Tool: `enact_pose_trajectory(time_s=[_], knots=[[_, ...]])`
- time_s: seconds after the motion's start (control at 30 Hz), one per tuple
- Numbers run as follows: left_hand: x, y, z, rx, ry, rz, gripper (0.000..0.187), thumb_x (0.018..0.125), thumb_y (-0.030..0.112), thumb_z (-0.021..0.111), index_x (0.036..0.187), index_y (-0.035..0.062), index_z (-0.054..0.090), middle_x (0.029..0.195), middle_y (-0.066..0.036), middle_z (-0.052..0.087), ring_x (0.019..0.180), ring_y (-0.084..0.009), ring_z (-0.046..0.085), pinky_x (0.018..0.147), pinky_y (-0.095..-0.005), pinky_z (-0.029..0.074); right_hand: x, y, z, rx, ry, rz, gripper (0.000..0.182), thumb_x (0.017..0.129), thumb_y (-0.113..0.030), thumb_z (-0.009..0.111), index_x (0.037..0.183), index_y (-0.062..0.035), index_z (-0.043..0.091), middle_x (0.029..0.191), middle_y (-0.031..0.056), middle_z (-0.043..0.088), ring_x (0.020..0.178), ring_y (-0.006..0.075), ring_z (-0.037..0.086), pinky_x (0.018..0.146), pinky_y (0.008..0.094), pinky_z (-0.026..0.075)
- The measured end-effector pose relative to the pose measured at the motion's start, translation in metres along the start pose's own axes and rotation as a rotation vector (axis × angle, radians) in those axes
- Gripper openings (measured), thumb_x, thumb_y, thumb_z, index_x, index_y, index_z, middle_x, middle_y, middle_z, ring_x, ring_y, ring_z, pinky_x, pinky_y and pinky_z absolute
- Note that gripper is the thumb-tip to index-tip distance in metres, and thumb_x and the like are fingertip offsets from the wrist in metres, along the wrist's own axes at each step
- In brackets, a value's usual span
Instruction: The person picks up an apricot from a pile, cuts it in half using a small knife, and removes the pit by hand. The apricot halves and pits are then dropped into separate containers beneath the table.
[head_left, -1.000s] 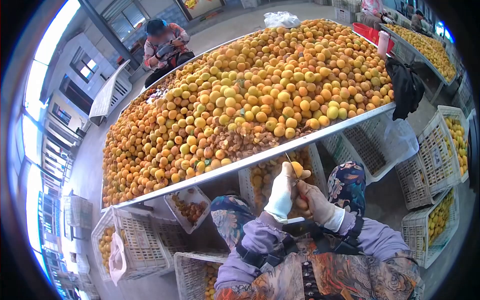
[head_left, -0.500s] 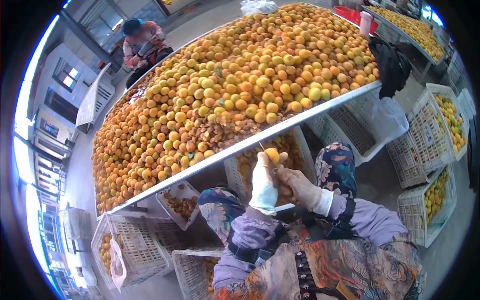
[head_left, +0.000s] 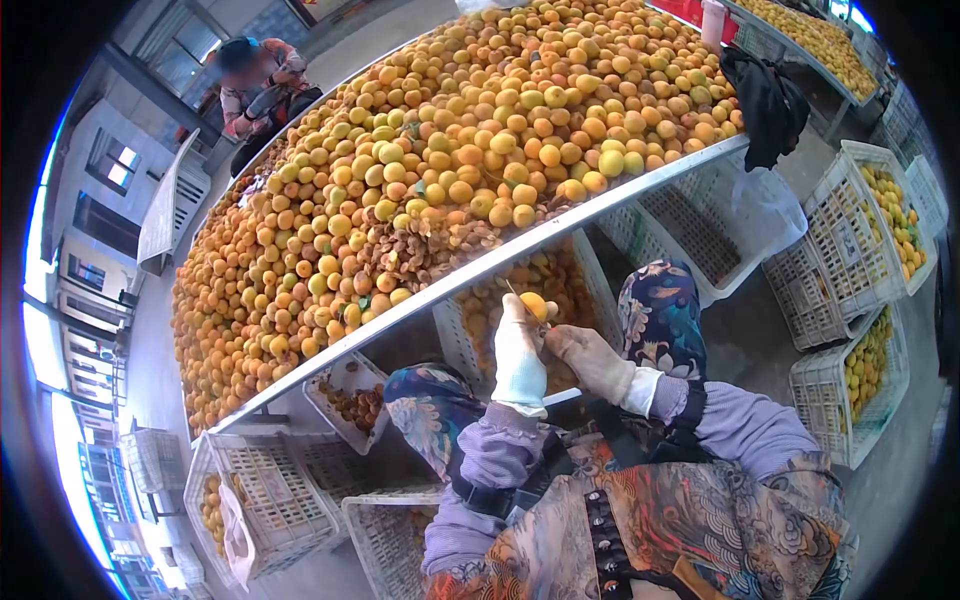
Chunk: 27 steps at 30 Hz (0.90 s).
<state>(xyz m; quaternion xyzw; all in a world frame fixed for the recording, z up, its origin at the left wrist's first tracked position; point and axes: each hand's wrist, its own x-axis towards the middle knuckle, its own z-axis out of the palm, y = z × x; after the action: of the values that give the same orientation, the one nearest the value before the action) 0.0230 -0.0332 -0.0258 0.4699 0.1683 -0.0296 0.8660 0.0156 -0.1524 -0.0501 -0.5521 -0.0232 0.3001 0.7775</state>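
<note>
My left hand [head_left: 517, 345], in a whitish glove, is closed around an orange-yellow fruit [head_left: 534, 306]; a thin pointed thing sticks up beside the fruit. My right hand [head_left: 590, 362], gloved too, is closed close to the lower right of the fruit, and what its fingers pinch is hidden. Both hands are above a white crate [head_left: 459, 341] of fruit between the knees. Beyond them, a long table [head_left: 480, 268] with a metal rim bears a large heap of fruit [head_left: 440, 160]. Brown, shrivelled pieces [head_left: 420, 245] lie near its front edge.
A small crate [head_left: 345, 402] of brown pieces and more crates [head_left: 262, 500] stand at the left. Stacked fruit crates [head_left: 845, 245] are at the right. A black cloth [head_left: 765, 105] hangs on the table's corner. Another person [head_left: 258, 90] sits beyond the table's left side.
The whole view has shifted, so the table and crates appear slightly further left and up. My hands stay close together at the fruit. The other person's head and arms have shifted slightly.
</note>
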Motion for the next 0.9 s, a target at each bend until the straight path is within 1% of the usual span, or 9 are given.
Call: enact_pose_trajectory(time_s=[0.17,0.3,0.37,0.5,0.57,0.7,0.8,0.87,0.9], knots=[[0.005,-0.013,-0.007,-0.039,0.04,0.008,0.046,0.092,0.05,0.046,0.103,0.0062,0.053,0.094,-0.009,0.061,0.087,-0.0166,0.053,0.08,-0.031,0.043,-0.004,-0.008,-0.006,-0.339,0.046,-0.089,0.041,0.096,-0.036,0.047,0.106,0.0027,0.057,0.09,0.0034,0.06,0.085,0.0107,0.052,0.078,0.0237,0.043],[0.007,-0.01,-0.002,-0.009,0.034,0.08,0.043,0.096,0.043,0.043,0.108,0.0023,0.051,0.101,-0.01,0.06,0.092,-0.0152,0.056,0.087,-0.0292,0.041,0.002,-0.018,-0.006,-0.309,0.031,-0.075,0.042,0.095,-0.037,0.048,0.106,0.0023,0.057,0.088,0.0027,0.06,0.084,0.0103,0.052,0.077,0.0242,0.043],[0.003,-0.002,-0.001,0.023,0.005,0.15,0.042,0.097,0.041,0.042,0.11,0.0019,0.051,0.102,-0.01,0.06,0.093,-0.015,0.056,0.087,-0.0289,0.042,0.001,-0.029,-0.002,-0.032,0.008,0.122,0.042,0.095,-0.037,0.048,0.106,0.0022,0.057,0.088,0.0022,0.06,0.083,0.0101,0.052,0.077,0.0249,0.043],[0.004,0.004,-0.004,0.279,-0.065,0.289,0.038,0.098,0.035,0.04,0.109,0.0011,0.052,0.099,-0.01,0.061,0.09,-0.0139,0.056,0.084,-0.0266,0.043,-0.005,-0.045,-0.001,-0.159,0.014,0.294,0.041,0.095,-0.036,0.048,0.107,0.0017,0.057,0.089,0.0013,0.06,0.084,0.0095,0.052,0.078,0.0248,0.043],[0.007,0.0,-0.009,0.341,-0.025,0.209,0.039,0.098,0.036,0.04,0.106,0.0007,0.054,0.093,-0.01,0.062,0.087,-0.0142,0.057,0.082,-0.0267,0.044,0.005,-0.016,-0.01,-0.187,-0.011,0.009,0.039,0.096,-0.035,0.048,0.107,0.0007,0.058,0.09,0.0014,0.06,0.086,0.0088,0.053,0.079,0.0241,0.043],[0.006,-0.004,-0.008,0.244,0.026,0.113,0.039,0.097,0.037,0.041,0.103,0.0008,0.055,0.091,-0.01,0.063,0.083,-0.0136,0.057,0.078,-0.0258,0.045,0.014,0.012,-0.014,-0.23,0.025,-0.117,0.039,0.096,-0.035,0.048,0.107,0.0006,0.059,0.094,0.0025,0.061,0.091,0.0088,0.052,0.083,0.0246,0.042],[0.005,0.002,-0.004,0.361,0.031,0.157,0.04,0.097,0.038,0.041,0.103,0.0013,0.055,0.091,-0.01,0.063,0.082,-0.0138,0.057,0.077,-0.0256,0.045,0.015,0.011,-0.01,-0.166,0.036,-0.199,0.037,0.095,-0.036,0.048,0.104,-0.0017,0.06,0.082,0.0008,0.06,0.077,0.0085,0.054,0.068,0.0231,0.045],[0.005,0.008,0.001,0.311,0.048,0.122,0.04,0.097,0.038,0.042,0.103,0.0016,0.055,0.09,-0.009,0.063,0.081,-0.0139,0.057,0.076,-0.0259,0.045,0.019,0.006,-0.01,0.025,0.021,0.099,0.038,0.095,-0.041,0.045,0.096,-0.0059,0.059,0.062,-0.0023,0.051,0.05,0.0078,0.045,0.044,0.0221,0.037],[0.005,0.01,0.002,0.261,0.071,0.086,0.04,0.097,0.039,0.042,0.104,0.002,0.055,0.089,-0.009,0.063,0.08,-0.014,0.057,0.075,-0.0263,0.045,0.016,-0.004,-0.008,0.019,0.018,0.098,0.038,0.095,-0.041,0.045,0.096,-0.0059,0.059,0.062,-0.0023,0.051,0.05,0.0078,0.045,0.044,0.0221,0.037]])
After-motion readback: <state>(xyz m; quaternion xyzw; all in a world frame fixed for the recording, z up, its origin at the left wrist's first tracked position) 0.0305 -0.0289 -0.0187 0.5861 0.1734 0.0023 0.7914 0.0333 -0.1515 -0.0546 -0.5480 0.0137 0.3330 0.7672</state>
